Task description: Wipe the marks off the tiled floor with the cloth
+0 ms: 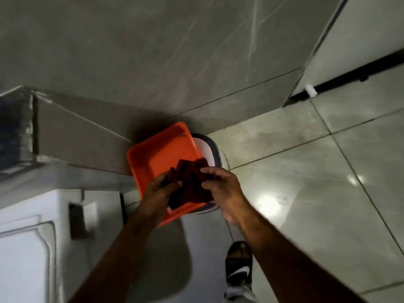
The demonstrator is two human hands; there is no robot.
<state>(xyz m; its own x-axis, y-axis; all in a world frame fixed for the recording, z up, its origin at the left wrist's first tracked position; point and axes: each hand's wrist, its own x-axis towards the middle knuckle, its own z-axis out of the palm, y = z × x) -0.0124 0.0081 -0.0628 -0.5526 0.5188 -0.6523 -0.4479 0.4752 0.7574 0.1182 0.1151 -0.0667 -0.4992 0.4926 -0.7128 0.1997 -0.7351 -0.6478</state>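
Two hands grip what I'm watching: my left hand [162,189] and right hand [220,189] each pinch the crumpled dark red cloth [190,182] at frame centre, over the square orange plastic tub [153,154]. A white bucket [207,149] sits beside it; glossy grey tiled floor [317,171] spreads right.

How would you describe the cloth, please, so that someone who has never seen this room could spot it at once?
Find the grey tiled wall where it meets the glossy floor; an orange tub stands there. Above the tub, the left hand and right hand hold the cloth between them. It is the only dark maroon, crumpled thing among hard, smooth surfaces.
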